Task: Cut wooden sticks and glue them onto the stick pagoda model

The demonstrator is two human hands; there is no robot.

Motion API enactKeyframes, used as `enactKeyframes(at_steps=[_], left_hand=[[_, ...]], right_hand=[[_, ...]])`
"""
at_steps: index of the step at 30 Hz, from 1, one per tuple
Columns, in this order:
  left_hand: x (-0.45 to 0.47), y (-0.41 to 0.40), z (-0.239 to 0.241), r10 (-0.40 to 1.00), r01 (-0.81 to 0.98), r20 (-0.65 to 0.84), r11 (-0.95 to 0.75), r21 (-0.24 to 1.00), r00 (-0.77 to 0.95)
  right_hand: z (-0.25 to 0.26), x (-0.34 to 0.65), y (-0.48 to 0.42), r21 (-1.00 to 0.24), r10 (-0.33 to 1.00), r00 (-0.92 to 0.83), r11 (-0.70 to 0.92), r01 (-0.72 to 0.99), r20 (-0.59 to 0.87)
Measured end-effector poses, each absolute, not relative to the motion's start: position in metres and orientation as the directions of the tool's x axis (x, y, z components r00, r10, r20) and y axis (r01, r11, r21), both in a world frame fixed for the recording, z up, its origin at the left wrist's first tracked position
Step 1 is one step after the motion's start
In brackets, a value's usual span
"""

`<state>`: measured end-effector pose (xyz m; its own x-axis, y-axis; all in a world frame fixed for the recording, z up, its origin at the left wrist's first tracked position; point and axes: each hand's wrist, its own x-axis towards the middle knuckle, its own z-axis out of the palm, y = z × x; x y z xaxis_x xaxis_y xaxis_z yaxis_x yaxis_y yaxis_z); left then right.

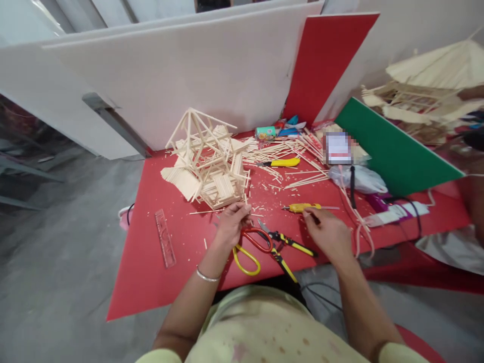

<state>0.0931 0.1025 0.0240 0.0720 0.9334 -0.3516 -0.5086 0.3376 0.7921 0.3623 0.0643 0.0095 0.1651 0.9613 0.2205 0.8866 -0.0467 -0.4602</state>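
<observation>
My left hand [233, 222] is over the middle of the red table, thumb and fingers pinched together at the front of a wooden-stick model [206, 166]. What the pinch holds is too small to make out. Scissors [246, 272] with one red and one yellow handle lie partly beneath that hand. My right hand [328, 233] has its fingers curled at the lower side of a yellow glue gun [300, 207], whose tip points left. The gun's grip is hidden by the hand. Black-and-yellow pliers [297, 245] rest between my hands.
A clear ruler [165, 238] lies at left on the red table [132, 282]. Loose sticks [278, 151] and a yellow utility knife [285, 162] lie behind. White boards [181, 70] stand along the back. A green board [393, 151], plastic bag [357, 179] and cords are at right.
</observation>
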Motion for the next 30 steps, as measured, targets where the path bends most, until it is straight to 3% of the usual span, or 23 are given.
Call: enactKeyframes(at_steps=[3,7,9,16,21,23,25,28,30], left_hand=[[0.089,0.1,0.013,0.952,-0.448,-0.298,0.296,0.844,0.07],[0.077,0.093,0.012,0.964,-0.417,-0.262,0.259,0.871,0.05],[0.07,0.089,0.015,0.966,-0.415,-0.258,0.244,0.876,0.023],[0.05,0.084,0.017,0.973,-0.428,-0.231,0.201,0.881,-0.017],[0.059,0.086,0.007,0.969,-0.465,-0.245,0.235,0.853,0.04],[0.063,0.086,0.006,0.968,-0.478,-0.244,0.244,0.844,0.063],[0.066,0.087,0.007,0.97,-0.486,-0.233,0.239,0.841,0.073],[0.068,0.089,0.011,0.977,-0.504,-0.207,0.207,0.838,0.058],[0.07,0.09,0.012,0.979,-0.515,-0.2,0.19,0.836,0.036]], right_hand=[[0.024,0.357,0.046,-0.36,0.966,0.14,-0.054,0.931,0.218],[0.026,0.32,0.026,-0.376,0.976,-0.178,0.212,0.902,0.123],[0.016,0.307,0.018,-0.37,0.962,-0.252,0.273,0.888,0.105],[-0.003,0.33,0.015,-0.189,0.987,-0.119,0.137,0.972,0.106],[-0.006,0.363,0.048,-0.091,0.959,0.284,-0.282,0.955,0.012],[-0.008,0.373,0.061,-0.12,0.928,0.361,-0.37,0.921,-0.093],[-0.004,0.378,0.068,-0.192,0.918,0.384,-0.397,0.897,-0.104],[0.025,0.368,0.074,-0.372,0.917,0.395,-0.348,0.86,0.054],[0.057,0.347,0.076,-0.509,0.93,0.333,-0.214,0.833,0.154]])
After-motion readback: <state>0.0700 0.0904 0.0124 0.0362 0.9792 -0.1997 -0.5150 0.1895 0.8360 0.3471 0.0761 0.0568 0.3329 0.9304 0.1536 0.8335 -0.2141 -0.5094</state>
